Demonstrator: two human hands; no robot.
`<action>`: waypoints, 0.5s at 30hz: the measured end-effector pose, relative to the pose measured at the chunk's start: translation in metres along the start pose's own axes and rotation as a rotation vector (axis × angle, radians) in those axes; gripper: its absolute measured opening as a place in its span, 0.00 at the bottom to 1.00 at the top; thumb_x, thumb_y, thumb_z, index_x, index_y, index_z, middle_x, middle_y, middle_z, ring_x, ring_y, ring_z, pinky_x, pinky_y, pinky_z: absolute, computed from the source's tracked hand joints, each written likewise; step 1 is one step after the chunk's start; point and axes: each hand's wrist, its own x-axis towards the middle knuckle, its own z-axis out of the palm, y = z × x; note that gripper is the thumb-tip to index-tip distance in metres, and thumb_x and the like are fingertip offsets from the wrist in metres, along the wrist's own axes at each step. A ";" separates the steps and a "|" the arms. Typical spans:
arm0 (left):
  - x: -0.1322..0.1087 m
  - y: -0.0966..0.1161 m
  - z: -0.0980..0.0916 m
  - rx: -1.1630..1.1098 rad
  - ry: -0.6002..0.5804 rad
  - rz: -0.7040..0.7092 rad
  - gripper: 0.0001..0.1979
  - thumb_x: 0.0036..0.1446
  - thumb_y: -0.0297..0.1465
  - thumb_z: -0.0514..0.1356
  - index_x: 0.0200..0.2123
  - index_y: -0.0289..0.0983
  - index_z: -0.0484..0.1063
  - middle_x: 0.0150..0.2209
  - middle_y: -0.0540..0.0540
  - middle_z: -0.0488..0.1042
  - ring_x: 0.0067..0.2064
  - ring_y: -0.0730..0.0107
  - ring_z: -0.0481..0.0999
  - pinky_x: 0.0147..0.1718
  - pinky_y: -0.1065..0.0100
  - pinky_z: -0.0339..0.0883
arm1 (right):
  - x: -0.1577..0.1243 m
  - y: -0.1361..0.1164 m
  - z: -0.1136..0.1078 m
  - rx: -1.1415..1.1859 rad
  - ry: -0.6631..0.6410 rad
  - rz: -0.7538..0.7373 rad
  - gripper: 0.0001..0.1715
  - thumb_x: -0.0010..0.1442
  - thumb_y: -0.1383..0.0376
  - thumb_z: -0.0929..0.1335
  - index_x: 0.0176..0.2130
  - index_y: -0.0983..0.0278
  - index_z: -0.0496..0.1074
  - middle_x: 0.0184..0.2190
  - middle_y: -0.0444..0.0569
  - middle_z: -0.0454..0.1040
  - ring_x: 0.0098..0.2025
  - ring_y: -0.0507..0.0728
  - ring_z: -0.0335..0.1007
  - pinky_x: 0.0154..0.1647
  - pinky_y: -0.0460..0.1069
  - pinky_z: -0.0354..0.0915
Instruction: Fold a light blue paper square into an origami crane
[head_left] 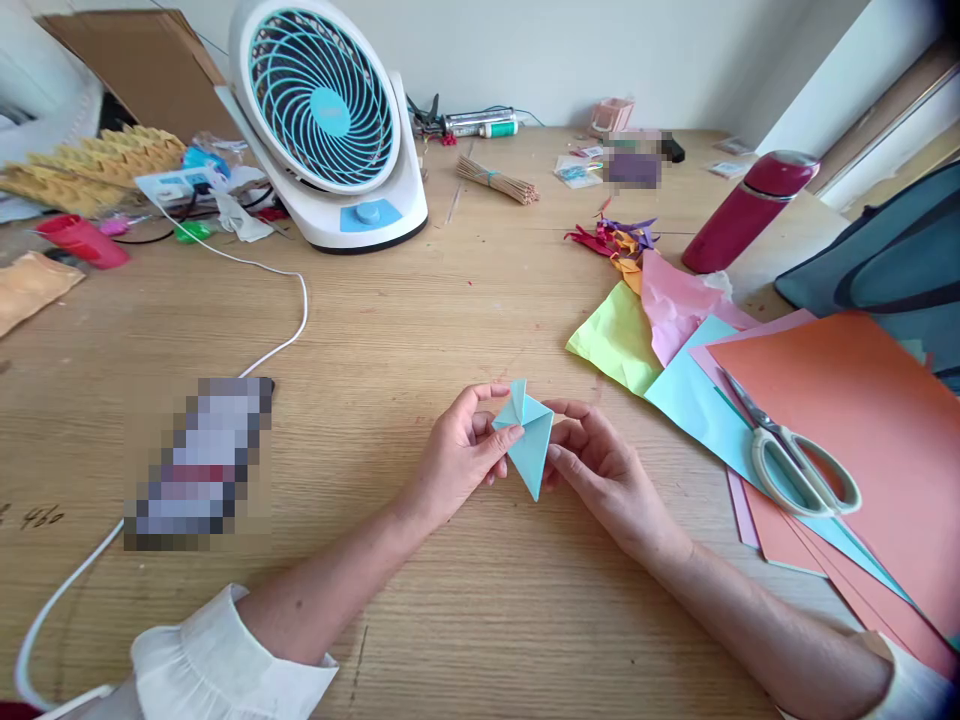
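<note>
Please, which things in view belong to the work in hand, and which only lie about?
Part of the work:
folded paper, between left hand and right hand
probably coloured sheets, scissors

Seemingly just lying about:
fan
flask
bag
stick bundle

Left forearm (330, 570) and right forearm (765, 610) are extended forward and angled inward. The left hand (457, 445) is closed in a pinch, left thumb (499, 443) directed rightward, left index finger (480, 393) arched above. The right hand (611, 480) is held opposite, right fingers (576, 410) curled, right thumb (574, 466) directed leftward.
</note>
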 end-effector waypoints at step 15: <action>0.001 -0.005 0.002 -0.142 -0.196 -0.031 0.24 0.53 0.43 0.69 0.42 0.38 0.61 0.29 0.53 0.72 0.27 0.76 0.71 0.27 0.73 0.68 | -0.003 0.009 0.002 -0.081 0.058 -0.220 0.27 0.61 0.64 0.73 0.57 0.54 0.63 0.36 0.42 0.65 0.32 0.49 0.65 0.32 0.45 0.67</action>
